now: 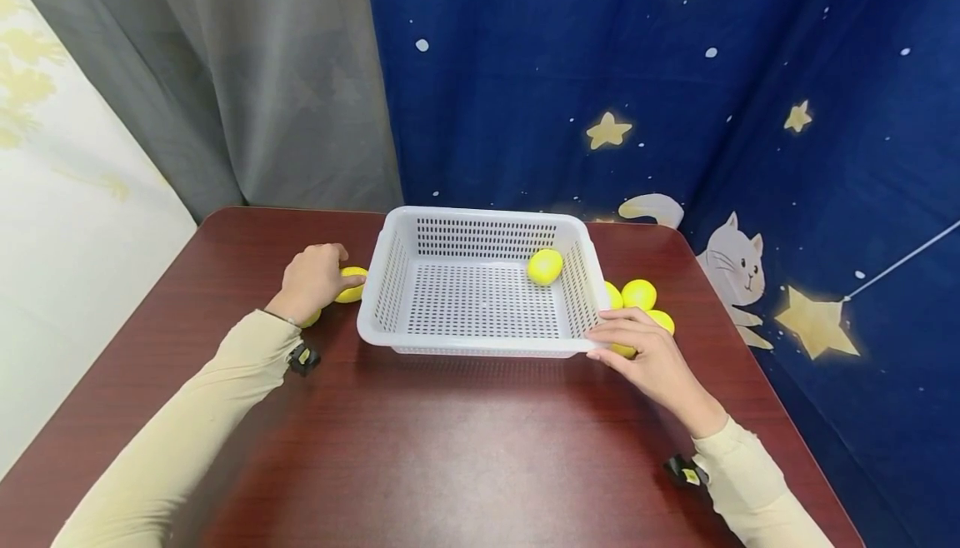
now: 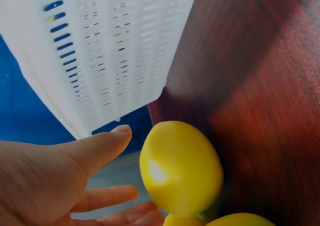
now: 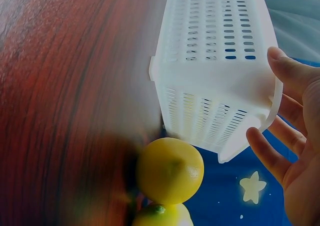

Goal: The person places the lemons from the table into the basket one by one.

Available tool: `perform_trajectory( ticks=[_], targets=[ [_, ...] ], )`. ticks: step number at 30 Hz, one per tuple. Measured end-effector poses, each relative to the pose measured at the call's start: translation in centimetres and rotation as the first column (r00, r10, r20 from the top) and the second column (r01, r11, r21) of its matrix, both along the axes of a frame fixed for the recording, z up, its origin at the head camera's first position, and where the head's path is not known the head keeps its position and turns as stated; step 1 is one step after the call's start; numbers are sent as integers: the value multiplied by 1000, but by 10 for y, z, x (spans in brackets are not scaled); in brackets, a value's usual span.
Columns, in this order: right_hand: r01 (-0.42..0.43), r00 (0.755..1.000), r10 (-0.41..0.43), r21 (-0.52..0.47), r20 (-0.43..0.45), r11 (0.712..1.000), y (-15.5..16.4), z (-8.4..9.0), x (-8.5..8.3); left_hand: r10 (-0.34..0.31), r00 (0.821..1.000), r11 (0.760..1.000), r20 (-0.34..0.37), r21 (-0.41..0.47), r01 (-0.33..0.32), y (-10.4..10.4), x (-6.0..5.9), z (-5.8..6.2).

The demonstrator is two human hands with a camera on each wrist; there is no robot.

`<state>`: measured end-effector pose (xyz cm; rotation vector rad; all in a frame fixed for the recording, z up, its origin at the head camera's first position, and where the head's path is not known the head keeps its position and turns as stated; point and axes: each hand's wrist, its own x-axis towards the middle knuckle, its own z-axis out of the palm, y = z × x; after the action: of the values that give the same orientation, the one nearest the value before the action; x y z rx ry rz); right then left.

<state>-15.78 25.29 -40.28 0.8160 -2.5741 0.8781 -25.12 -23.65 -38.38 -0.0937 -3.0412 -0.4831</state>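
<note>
A white perforated plastic basket (image 1: 480, 343) stands on the table with one lemon (image 1: 545, 266) inside, near its right end. My right hand (image 1: 645, 352) grips the basket's near right corner, thumb on the outer front side and fingertips over the rim. Left of the basket, my left hand (image 1: 311, 280) is beside a lemon (image 2: 181, 168), its thumb and fingers spread loosely around it. More lemons (image 2: 241, 220) lie below that one in the left wrist view. Several lemons (image 1: 639, 294) are grouped by the basket's right end, partly hidden behind my right hand.
The dark red wooden table (image 1: 465, 456) extends in front of the basket. Behind it hang a grey curtain (image 1: 292, 73) and a blue curtain (image 1: 510, 73) with stars. A white wall (image 1: 67, 223) is at the left.
</note>
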Motion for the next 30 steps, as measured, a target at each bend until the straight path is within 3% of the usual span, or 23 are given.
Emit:
perform_trajectory(
  ticks=[12,23,30],
  targets=[
    [9,1000,-9,0,17,1000,1,0,1,-11,1000,1000,-11,-8,11,0,2,-5],
    [-3,1000,3,-12,4,1000,0,-2,-1,-87,991,996,-97,-30,85,-2,7,-14],
    [0,1000,0,-8,-1,1000,0,-1,0,-118,992,993,-50,-30,117,-7,12,-19]
  ],
)
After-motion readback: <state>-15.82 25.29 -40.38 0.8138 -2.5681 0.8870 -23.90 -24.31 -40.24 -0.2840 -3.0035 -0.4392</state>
